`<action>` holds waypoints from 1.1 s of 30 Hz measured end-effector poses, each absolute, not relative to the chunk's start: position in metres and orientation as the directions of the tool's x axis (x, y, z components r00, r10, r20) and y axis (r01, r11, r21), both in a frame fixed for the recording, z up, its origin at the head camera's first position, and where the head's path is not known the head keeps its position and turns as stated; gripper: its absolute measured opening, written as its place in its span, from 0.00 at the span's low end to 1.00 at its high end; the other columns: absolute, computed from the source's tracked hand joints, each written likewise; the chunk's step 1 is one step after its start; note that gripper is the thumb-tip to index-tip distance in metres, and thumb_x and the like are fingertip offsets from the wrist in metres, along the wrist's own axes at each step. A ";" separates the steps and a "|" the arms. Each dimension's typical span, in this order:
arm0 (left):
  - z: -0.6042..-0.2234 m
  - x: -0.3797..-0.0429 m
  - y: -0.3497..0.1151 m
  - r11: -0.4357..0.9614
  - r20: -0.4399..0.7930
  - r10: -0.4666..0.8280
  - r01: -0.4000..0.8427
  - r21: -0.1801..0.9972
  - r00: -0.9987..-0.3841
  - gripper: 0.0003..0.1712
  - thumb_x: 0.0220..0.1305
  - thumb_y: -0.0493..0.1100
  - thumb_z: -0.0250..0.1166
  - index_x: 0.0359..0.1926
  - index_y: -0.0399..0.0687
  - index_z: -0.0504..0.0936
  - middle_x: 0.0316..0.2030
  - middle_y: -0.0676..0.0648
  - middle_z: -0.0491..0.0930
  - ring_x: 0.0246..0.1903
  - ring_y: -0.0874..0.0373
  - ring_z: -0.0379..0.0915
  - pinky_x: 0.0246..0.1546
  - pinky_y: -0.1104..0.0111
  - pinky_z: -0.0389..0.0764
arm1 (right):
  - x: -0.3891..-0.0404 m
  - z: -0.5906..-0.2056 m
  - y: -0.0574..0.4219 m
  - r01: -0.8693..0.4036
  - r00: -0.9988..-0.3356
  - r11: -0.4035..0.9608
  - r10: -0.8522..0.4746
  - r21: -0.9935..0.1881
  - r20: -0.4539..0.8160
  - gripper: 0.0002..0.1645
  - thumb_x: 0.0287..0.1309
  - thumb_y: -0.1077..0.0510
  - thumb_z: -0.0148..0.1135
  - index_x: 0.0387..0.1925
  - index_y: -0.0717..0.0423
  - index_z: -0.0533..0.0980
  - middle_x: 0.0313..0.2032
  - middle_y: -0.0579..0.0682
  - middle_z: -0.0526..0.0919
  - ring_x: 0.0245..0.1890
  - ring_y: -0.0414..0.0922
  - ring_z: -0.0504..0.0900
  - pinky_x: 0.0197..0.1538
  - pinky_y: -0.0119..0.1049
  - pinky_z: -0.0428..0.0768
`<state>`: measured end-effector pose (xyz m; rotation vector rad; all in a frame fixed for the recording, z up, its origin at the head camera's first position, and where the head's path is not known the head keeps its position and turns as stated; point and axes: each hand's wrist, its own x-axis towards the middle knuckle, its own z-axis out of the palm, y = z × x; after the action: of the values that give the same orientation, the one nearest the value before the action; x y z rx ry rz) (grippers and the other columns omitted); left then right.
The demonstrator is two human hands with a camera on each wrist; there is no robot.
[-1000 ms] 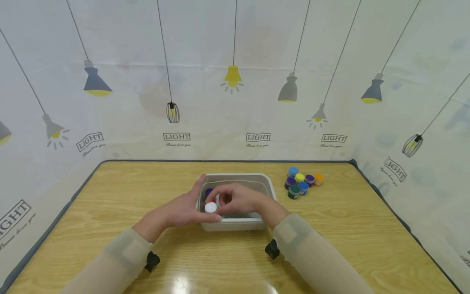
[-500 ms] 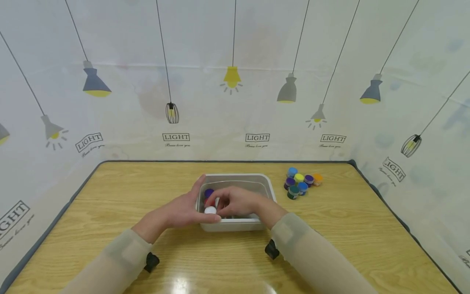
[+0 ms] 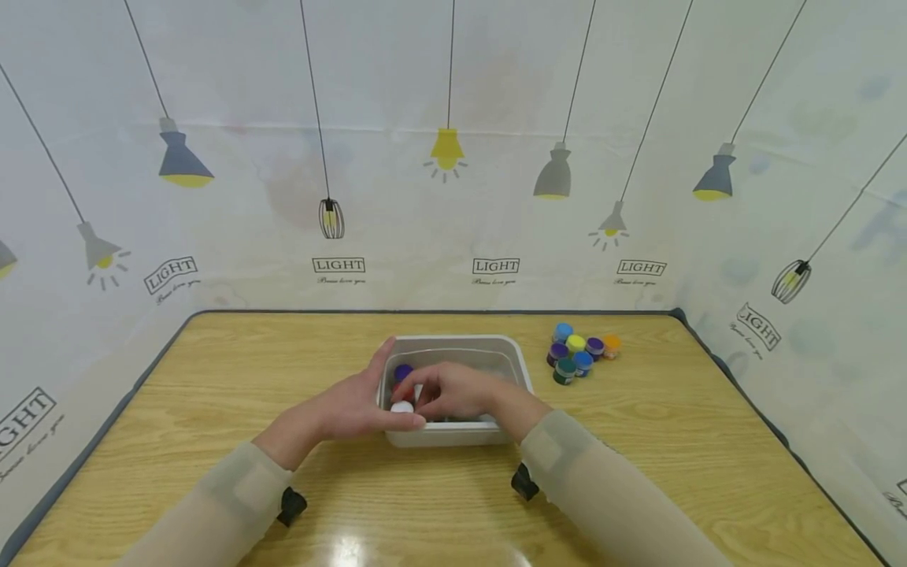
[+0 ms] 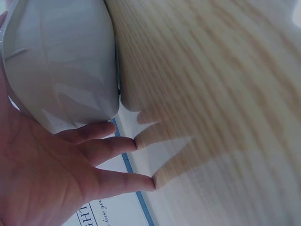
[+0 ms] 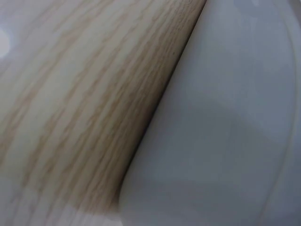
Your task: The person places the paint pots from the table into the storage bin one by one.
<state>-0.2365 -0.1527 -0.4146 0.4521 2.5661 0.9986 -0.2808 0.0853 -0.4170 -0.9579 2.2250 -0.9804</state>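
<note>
One white tub (image 3: pixel 520 364) on my worktop (image 3: pixel 212 378). Inside tub, between my two hands: three small paint pots visible, one purple-lidded (image 3: pixel 403 371), one white-lidded (image 3: pixel 401 407), one red (image 3: pixel 407 387) mostly hidden. Right of tub: cluster of seven pots (image 3: pixel 579 352), lids light blue, purple, yellow, violet, orange, teal, blue.

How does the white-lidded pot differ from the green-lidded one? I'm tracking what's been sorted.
The white-lidded pot is inside the grey tub, at the right hand; the green-lidded pot stands on the table in a cluster, untouched. Lid colours differ. Both look like small round pots.
</note>
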 end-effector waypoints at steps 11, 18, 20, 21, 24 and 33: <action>-0.416 -0.237 -0.153 0.701 -0.206 0.409 0.162 0.694 -0.889 0.84 0.55 0.81 0.75 0.90 0.61 0.27 0.85 0.34 0.59 0.74 0.40 0.73 0.77 0.38 0.70 | -0.282 -0.418 0.086 -0.405 -0.603 0.479 -0.780 -0.779 -0.166 0.19 0.74 0.59 0.71 0.63 0.45 0.86 0.41 0.42 0.90 0.40 0.37 0.85 0.44 0.30 0.82; -0.415 -0.237 -0.154 0.702 -0.213 0.415 0.163 0.694 -0.885 0.83 0.56 0.81 0.74 0.90 0.63 0.26 0.85 0.35 0.58 0.75 0.39 0.71 0.78 0.37 0.69 | -0.283 -0.415 0.090 -0.377 -0.616 0.467 -0.771 -0.799 -0.160 0.18 0.75 0.61 0.69 0.62 0.45 0.87 0.38 0.43 0.90 0.31 0.40 0.82 0.36 0.33 0.82; -0.415 -0.237 -0.154 0.702 -0.215 0.415 0.160 0.694 -0.884 0.83 0.56 0.81 0.74 0.90 0.63 0.26 0.85 0.35 0.58 0.76 0.38 0.71 0.78 0.37 0.69 | -0.282 -0.412 0.092 -0.359 -0.622 0.469 -0.765 -0.807 -0.168 0.18 0.75 0.60 0.69 0.61 0.44 0.87 0.39 0.43 0.91 0.30 0.42 0.83 0.36 0.35 0.84; -0.414 -0.237 -0.153 0.701 -0.217 0.415 0.159 0.695 -0.883 0.82 0.56 0.81 0.74 0.90 0.63 0.26 0.85 0.35 0.58 0.76 0.38 0.71 0.78 0.36 0.69 | -0.282 -0.410 0.094 -0.349 -0.626 0.471 -0.761 -0.810 -0.172 0.18 0.75 0.59 0.69 0.62 0.43 0.87 0.39 0.44 0.91 0.31 0.43 0.84 0.37 0.36 0.85; -0.414 -0.237 -0.153 0.698 -0.218 0.418 0.159 0.698 -0.882 0.82 0.56 0.81 0.74 0.90 0.63 0.27 0.86 0.36 0.58 0.76 0.37 0.70 0.77 0.36 0.70 | -0.282 -0.402 0.099 -0.331 -0.646 0.478 -0.743 -0.814 -0.173 0.18 0.75 0.55 0.70 0.62 0.43 0.86 0.42 0.47 0.92 0.34 0.49 0.87 0.42 0.42 0.89; -0.412 -0.236 -0.153 0.691 -0.212 0.422 0.161 0.705 -0.881 0.81 0.58 0.79 0.75 0.90 0.62 0.27 0.83 0.34 0.62 0.75 0.38 0.71 0.77 0.36 0.69 | -0.284 -0.372 0.134 -0.318 -0.741 0.457 -0.667 -0.831 -0.083 0.21 0.76 0.50 0.70 0.66 0.45 0.84 0.48 0.64 0.89 0.42 0.63 0.87 0.51 0.61 0.87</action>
<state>-0.2365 -0.1525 -0.4122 0.4570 2.5439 1.0120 -0.2839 0.1342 -0.3722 -0.8288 2.3121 -1.1951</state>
